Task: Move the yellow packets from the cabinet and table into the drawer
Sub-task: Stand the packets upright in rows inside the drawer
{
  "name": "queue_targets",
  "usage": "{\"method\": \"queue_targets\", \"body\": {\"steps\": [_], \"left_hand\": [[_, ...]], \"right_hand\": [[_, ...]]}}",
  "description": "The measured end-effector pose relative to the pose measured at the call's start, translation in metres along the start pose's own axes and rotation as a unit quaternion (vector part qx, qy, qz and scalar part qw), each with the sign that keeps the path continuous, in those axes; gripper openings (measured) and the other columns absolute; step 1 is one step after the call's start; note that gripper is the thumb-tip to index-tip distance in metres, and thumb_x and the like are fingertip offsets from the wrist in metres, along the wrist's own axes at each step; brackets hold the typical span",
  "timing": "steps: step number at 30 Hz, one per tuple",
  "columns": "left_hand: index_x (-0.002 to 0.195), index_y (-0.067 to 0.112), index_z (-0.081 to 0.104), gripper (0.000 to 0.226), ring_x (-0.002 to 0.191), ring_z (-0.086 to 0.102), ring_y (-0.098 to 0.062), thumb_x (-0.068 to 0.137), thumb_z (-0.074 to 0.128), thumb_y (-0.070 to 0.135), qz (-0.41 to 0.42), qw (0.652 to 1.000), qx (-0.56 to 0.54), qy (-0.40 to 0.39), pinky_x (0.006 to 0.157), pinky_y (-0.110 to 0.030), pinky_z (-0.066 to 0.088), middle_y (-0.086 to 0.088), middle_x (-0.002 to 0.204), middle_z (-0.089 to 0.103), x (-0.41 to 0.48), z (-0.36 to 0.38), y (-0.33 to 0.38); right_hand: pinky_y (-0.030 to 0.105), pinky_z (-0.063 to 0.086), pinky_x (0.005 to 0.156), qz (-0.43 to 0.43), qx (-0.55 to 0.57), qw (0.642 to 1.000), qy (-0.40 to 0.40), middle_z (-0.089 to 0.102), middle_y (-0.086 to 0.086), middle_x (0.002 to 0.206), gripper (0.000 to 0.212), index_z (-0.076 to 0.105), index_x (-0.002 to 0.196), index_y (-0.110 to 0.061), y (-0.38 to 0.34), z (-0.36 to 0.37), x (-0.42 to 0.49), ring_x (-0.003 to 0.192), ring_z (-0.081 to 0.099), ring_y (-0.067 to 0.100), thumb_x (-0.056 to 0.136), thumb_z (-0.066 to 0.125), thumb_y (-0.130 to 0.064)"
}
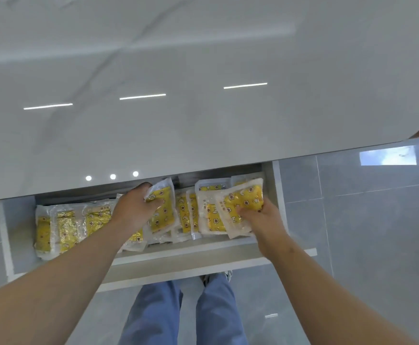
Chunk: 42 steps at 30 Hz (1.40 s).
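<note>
An open white drawer (178, 260) under the glossy table holds several yellow packets in clear wrappers, standing in a row from left (44, 232) to right. My left hand (133, 210) grips one yellow packet (161, 210) near the drawer's middle. My right hand (263, 220) grips another yellow packet (243, 202) at the drawer's right end. Both packets are down among the others inside the drawer.
The white marble-look table top (178, 95) overhangs the back of the drawer. Grey floor tiles (365, 220) lie to the right and below. My legs in blue trousers (186, 312) stand just in front of the drawer's front panel.
</note>
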<state>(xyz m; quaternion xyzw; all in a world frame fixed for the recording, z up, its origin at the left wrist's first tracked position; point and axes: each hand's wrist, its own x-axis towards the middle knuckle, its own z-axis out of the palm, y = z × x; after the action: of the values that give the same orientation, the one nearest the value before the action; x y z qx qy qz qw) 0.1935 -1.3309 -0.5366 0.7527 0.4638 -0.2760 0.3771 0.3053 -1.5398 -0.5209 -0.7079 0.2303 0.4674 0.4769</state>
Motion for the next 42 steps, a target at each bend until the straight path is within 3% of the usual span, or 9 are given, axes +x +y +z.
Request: {"method": "queue_targets", "body": {"steps": [9,15,19,23,27,31,34,38,42], "left_hand": [[0.121,0.027,0.055,0.033,0.084,0.057,-0.021,0.088,0.054,0.021,-0.015,0.981,0.187,-0.038,0.063,-0.026,0.042,-0.003,0.098,0.062,0.030,0.014,-0.029],[0.138,0.025,0.040,0.056,0.129,0.036,-0.026,0.086,0.059,0.020,0.157,0.930,0.322,0.080,0.103,-0.037,0.034,0.000,0.143,0.037,0.013,0.020,-0.031],[0.124,0.024,0.056,0.049,0.122,0.047,-0.016,0.086,0.051,-0.006,0.160,0.986,-0.045,-0.008,0.095,-0.023,0.040,0.003,0.130,0.050,0.011,0.020,-0.021],[0.111,0.032,0.055,0.051,0.104,0.060,-0.009,0.079,0.066,-0.007,0.076,0.912,-0.349,-0.202,0.088,-0.022,0.051,0.004,0.113,0.062,0.003,0.003,-0.005],[0.092,0.023,0.066,0.017,0.089,0.066,-0.016,0.086,0.064,0.008,0.086,0.967,-0.208,-0.122,0.079,-0.031,0.054,0.002,0.093,0.070,0.001,-0.010,-0.021],[0.090,0.017,0.056,0.003,0.077,0.055,-0.028,0.089,0.059,0.016,0.013,0.995,-0.098,0.001,0.067,-0.033,0.044,-0.007,0.083,0.061,0.012,-0.022,-0.061],[0.130,0.020,0.042,0.040,0.081,0.058,-0.031,0.092,0.053,0.016,-0.037,0.999,-0.023,0.029,0.069,-0.035,0.047,-0.013,0.103,0.063,0.017,-0.029,-0.086],[0.147,0.030,0.006,0.076,0.062,0.053,-0.024,0.090,0.052,0.008,-0.073,0.992,0.105,0.003,0.053,-0.029,0.042,-0.013,0.088,0.059,0.023,-0.029,-0.110],[0.146,0.036,0.011,0.075,0.112,0.048,-0.033,0.088,0.057,0.023,-0.105,0.971,0.211,-0.046,0.082,-0.041,0.047,-0.013,0.128,0.042,0.022,-0.026,-0.110]], "right_hand": [[0.029,0.044,0.073,-0.137,-0.509,0.844,-0.097,0.059,0.006,0.098,0.021,0.053,0.107,-0.015,-0.012,0.050,0.032,0.089,0.055,0.024,0.089,0.049,-0.006],[0.037,0.032,0.103,-0.244,-0.636,0.731,0.033,0.046,-0.002,0.139,0.045,0.045,0.135,-0.027,0.001,0.061,0.028,0.127,0.039,0.025,0.093,0.044,-0.009],[0.030,0.041,0.072,-0.225,-0.496,0.838,0.025,0.060,0.006,0.101,0.022,0.057,0.109,-0.015,-0.004,0.063,0.022,0.093,0.055,0.024,0.091,0.048,-0.008],[0.028,0.040,0.065,-0.123,-0.400,0.896,-0.147,0.055,0.002,0.083,0.011,0.051,0.090,-0.017,-0.017,0.078,0.012,0.077,0.051,0.018,0.088,0.050,-0.006],[0.031,0.045,0.086,-0.122,-0.434,0.877,-0.165,0.058,0.005,0.117,0.040,0.051,0.121,-0.017,-0.008,0.100,0.015,0.106,0.054,0.021,0.082,0.062,-0.012],[0.044,0.035,0.106,-0.146,-0.532,0.833,0.048,0.030,0.001,0.149,0.058,0.032,0.141,-0.025,-0.004,0.098,0.022,0.135,0.029,0.027,0.088,0.055,-0.021],[0.050,0.025,0.112,-0.055,-0.531,0.845,0.042,0.004,-0.001,0.158,0.077,0.011,0.149,-0.029,0.002,0.088,0.031,0.144,0.009,0.031,0.088,0.057,-0.026],[0.050,0.019,0.116,-0.055,-0.536,0.842,-0.032,0.007,-0.006,0.159,0.083,0.004,0.151,-0.031,0.014,0.087,0.035,0.146,0.005,0.027,0.089,0.059,-0.026],[0.044,0.025,0.114,-0.148,-0.587,0.790,-0.099,0.018,-0.006,0.157,0.070,0.012,0.150,-0.031,0.017,0.096,0.026,0.143,0.016,0.022,0.092,0.050,-0.017]]}}
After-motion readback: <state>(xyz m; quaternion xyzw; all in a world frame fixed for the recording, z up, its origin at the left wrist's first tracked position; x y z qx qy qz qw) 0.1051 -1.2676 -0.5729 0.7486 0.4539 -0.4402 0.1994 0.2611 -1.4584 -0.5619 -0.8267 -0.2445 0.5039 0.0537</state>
